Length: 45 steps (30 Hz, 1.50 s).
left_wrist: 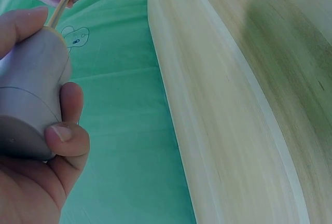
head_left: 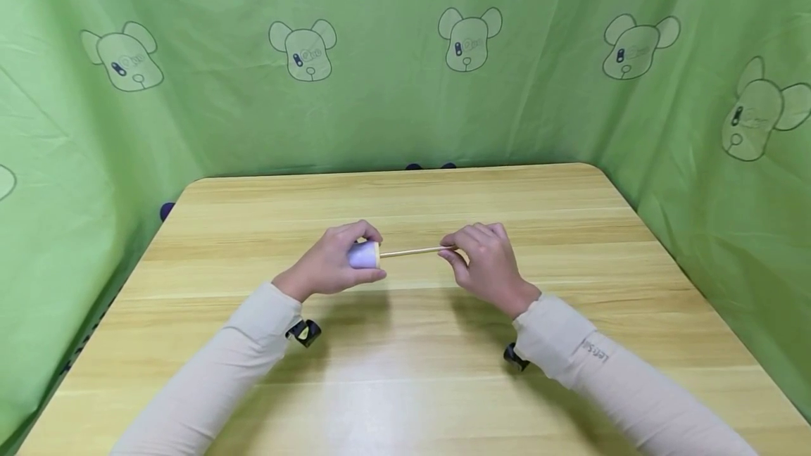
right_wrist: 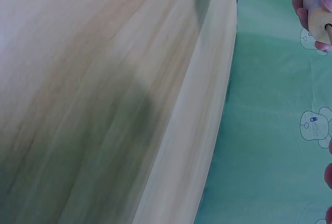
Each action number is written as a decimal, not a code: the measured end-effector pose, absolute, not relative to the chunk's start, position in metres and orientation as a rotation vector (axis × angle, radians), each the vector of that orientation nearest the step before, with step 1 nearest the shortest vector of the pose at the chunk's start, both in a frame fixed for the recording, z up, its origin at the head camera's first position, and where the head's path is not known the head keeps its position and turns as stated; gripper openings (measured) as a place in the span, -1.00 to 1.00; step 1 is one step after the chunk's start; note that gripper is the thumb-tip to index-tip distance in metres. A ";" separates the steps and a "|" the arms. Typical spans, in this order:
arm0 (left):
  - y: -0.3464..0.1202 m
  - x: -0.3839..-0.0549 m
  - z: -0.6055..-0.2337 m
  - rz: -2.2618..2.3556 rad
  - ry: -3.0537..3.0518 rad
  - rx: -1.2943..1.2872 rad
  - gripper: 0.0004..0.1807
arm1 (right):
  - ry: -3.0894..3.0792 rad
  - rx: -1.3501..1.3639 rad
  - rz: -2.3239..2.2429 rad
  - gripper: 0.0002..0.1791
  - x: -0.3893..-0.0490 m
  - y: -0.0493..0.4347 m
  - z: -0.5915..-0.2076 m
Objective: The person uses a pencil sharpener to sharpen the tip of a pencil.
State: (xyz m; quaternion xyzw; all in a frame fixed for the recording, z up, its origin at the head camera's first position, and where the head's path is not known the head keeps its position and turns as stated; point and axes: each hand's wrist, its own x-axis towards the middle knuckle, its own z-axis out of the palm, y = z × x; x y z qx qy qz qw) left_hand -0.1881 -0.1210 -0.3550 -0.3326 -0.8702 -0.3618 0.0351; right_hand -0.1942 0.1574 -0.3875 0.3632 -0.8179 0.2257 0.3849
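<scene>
In the head view my left hand (head_left: 332, 260) grips a small lavender cylinder (head_left: 363, 255) with a pale yellow end, holding it on its side above the table. A thin wooden stick (head_left: 412, 252) runs from that end to my right hand (head_left: 486, 264), whose thumb and fingers pinch its far tip. The left wrist view shows the cylinder (left_wrist: 33, 71) close up, with fingers wrapped about it and a dark band at its near end. In the right wrist view, the cylinder's pale end (right_wrist: 320, 23) has a round dark hole where the stick enters.
Below both hands lies a light wood-grain table (head_left: 405, 343). Green curtains (head_left: 386, 104) printed with bear heads surround its back and sides. A black wrist mount (head_left: 304, 333) hangs under the left sleeve, another (head_left: 515, 357) under the right.
</scene>
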 end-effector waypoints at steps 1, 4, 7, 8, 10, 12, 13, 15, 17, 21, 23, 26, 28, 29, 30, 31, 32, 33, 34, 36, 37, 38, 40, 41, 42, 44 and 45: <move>-0.121 -0.188 -0.355 -1.112 -2.680 -1.019 -0.54 | -2.087 0.927 0.576 -0.85 -0.194 0.157 -0.388; -0.122 -0.187 -0.357 -1.121 -2.687 -1.014 -0.54 | -2.101 0.932 0.582 -0.86 -0.193 0.156 -0.389; -0.123 -0.187 -0.358 -1.123 -2.680 -1.019 -0.54 | -2.117 0.932 0.587 -0.86 -0.193 0.156 -0.389; -0.123 -0.188 -0.358 -1.120 -2.676 -1.022 -0.54 | -2.118 0.932 0.589 -0.86 -0.193 0.156 -0.389; -0.122 -0.188 -0.358 -1.112 -2.670 -1.027 -0.54 | -2.122 0.931 0.590 -0.87 -0.193 0.157 -0.388; -0.122 -0.189 -0.358 -1.103 -2.669 -1.027 -0.54 | -2.122 0.932 0.588 -0.86 -0.193 0.158 -0.388; -0.122 -0.189 -0.358 -1.100 -2.670 -1.025 -0.54 | -2.121 0.933 0.587 -0.86 -0.194 0.158 -0.388; -0.122 -0.189 -0.357 -1.099 -2.670 -1.025 -0.54 | -2.125 0.933 0.585 -0.87 -0.194 0.158 -0.387; -0.121 -0.189 -0.357 -1.100 -2.676 -1.025 -0.54 | -2.130 0.933 0.583 -0.86 -0.193 0.158 -0.387; -0.121 -0.188 -0.356 -1.104 -2.684 -1.025 -0.54 | -2.136 0.935 0.585 -0.86 -0.193 0.158 -0.387; -0.121 -0.188 -0.356 -1.101 -2.685 -1.025 -0.54 | -2.135 0.936 0.585 -0.86 -0.193 0.158 -0.387; -0.121 -0.188 -0.356 -1.091 -2.686 -1.024 -0.53 | -2.132 0.939 0.584 -0.86 -0.193 0.159 -0.387; -0.121 -0.189 -0.357 -1.085 -2.690 -1.022 -0.53 | -2.131 0.941 0.583 -0.86 -0.193 0.159 -0.388; -0.121 -0.189 -0.357 -1.084 -2.691 -1.022 -0.53 | -2.133 0.941 0.584 -0.86 -0.193 0.159 -0.388; -0.121 -0.189 -0.357 -1.084 -2.692 -1.021 -0.53 | -2.135 0.942 0.586 -0.86 -0.193 0.159 -0.388; -0.121 -0.189 -0.357 -1.085 -2.690 -1.024 -0.54 | -2.138 0.943 0.588 -0.87 -0.192 0.159 -0.387; -0.121 -0.189 -0.358 -1.086 -2.689 -1.025 -0.54 | -2.141 0.943 0.590 -0.87 -0.192 0.158 -0.388; -0.121 -0.189 -0.358 -1.087 -2.688 -1.026 -0.54 | -2.144 0.943 0.593 -0.86 -0.192 0.158 -0.388; -0.121 -0.189 -0.358 -1.088 -2.686 -1.028 -0.54 | -2.147 0.942 0.595 -0.86 -0.192 0.158 -0.388; -0.122 -0.189 -0.357 -1.087 -2.685 -1.030 -0.54 | -2.152 0.941 0.598 -0.86 -0.192 0.158 -0.388; -0.122 -0.189 -0.357 -1.086 -2.684 -1.031 -0.54 | -2.154 0.940 0.599 -0.86 -0.192 0.158 -0.388; -0.122 -0.189 -0.357 -1.084 -2.687 -1.028 -0.54 | -2.154 0.939 0.600 -0.86 -0.192 0.158 -0.388; -0.121 -0.189 -0.357 -1.085 -2.690 -1.028 -0.54 | -2.157 0.940 0.601 -0.86 -0.192 0.158 -0.388; -0.121 -0.189 -0.356 -1.088 -2.692 -1.026 -0.55 | -2.158 0.940 0.602 -0.86 -0.192 0.158 -0.388; -0.121 -0.189 -0.356 -1.089 -2.693 -1.024 -0.55 | -2.160 0.940 0.602 -0.86 -0.192 0.158 -0.388; -0.121 -0.189 -0.355 -1.096 -2.697 -1.023 -0.55 | -2.164 0.939 0.604 -0.86 -0.193 0.158 -0.388; -0.121 -0.188 -0.355 -1.099 -2.697 -1.024 -0.55 | -2.167 0.938 0.604 -0.86 -0.193 0.158 -0.388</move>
